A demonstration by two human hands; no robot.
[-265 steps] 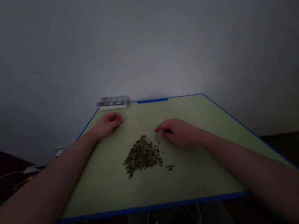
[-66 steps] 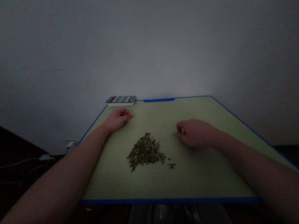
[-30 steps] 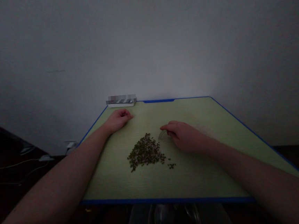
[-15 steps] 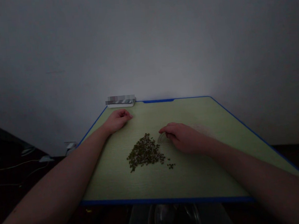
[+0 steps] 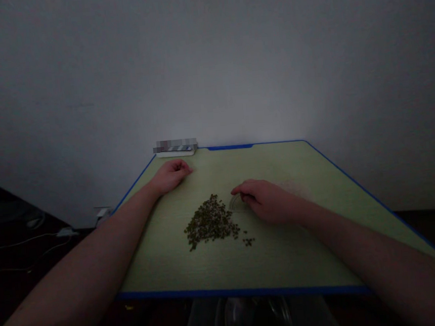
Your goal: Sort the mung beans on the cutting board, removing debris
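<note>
A pale grey wall [image 5: 208, 57] fills the upper view, and a pale green desk [image 5: 279, 259] with a blue edge band stands against it. Below the near edge sits a clear glass bowl [image 5: 254, 319], dim and partly cut off. Off the desk on the left, in the dark, lie white cables [image 5: 30, 240], and one wall socket [image 5: 103, 212] shows low on the wall.

Two hands are on the desk. The left hand [image 5: 172, 176] rests near the far edge, loosely curled and holding nothing. The right hand [image 5: 268, 201] is curled around one clear half-round protractor [image 5: 238, 203], which stands just beside the bean pile; its grip seems light, and the thumb is hidden.

One pile of small dark green beans [image 5: 209, 222] lies mid-desk, with one little cluster of strays [image 5: 248, 242] just beside it. One flat white-edged box [image 5: 176, 151] sits at the far corner, its top blurred, so no label can be read.
</note>
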